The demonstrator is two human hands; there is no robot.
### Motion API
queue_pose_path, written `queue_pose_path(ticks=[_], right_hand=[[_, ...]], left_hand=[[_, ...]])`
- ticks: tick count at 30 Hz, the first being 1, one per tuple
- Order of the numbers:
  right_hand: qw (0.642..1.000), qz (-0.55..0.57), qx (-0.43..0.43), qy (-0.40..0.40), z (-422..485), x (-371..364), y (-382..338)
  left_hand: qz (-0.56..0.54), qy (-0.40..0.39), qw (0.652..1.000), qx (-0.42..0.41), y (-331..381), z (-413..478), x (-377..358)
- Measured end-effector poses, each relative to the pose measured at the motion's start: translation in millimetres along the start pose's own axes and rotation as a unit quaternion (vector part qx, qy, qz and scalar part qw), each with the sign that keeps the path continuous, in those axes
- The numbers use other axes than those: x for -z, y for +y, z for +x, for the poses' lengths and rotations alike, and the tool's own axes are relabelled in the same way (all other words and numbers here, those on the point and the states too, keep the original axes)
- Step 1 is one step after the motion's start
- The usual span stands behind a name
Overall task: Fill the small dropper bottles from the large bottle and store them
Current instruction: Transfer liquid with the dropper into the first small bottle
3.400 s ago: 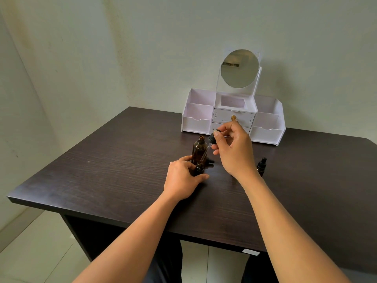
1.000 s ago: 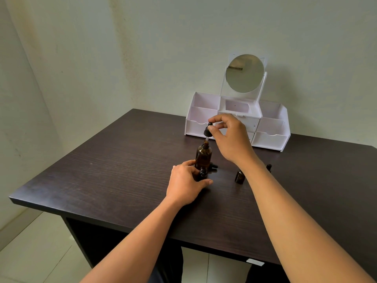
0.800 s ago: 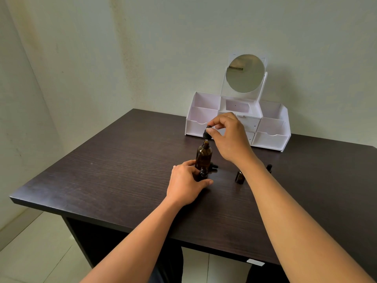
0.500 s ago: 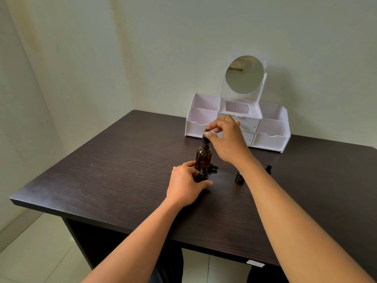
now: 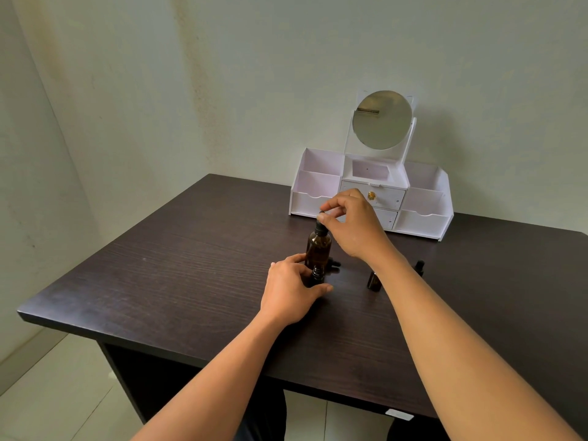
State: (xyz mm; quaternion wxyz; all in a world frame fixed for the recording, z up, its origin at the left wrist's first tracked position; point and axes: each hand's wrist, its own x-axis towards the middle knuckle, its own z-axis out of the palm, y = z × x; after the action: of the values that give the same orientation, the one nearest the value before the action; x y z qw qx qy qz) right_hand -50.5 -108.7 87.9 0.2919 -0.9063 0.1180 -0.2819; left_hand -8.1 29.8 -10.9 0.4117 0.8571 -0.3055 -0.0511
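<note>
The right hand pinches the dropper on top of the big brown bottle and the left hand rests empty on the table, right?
Not quite: the head view shows the left hand gripping a small dropper bottle just in front of the big brown bottle, not empty. The right hand does pinch the dropper on top of it.

Large amber bottle [image 5: 318, 249] stands upright, small bottles [image 5: 374, 281] near.
</note>
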Motion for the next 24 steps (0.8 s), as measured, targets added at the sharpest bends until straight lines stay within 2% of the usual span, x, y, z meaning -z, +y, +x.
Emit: queue_pose_path(ticks=[24], right_hand=[[1.0,-0.004,-0.004,0.009,3.3,-1.0,6.0]], left_hand=[[-0.006,0.004,1.0,-0.008,-0.2,-0.6,1.1]])
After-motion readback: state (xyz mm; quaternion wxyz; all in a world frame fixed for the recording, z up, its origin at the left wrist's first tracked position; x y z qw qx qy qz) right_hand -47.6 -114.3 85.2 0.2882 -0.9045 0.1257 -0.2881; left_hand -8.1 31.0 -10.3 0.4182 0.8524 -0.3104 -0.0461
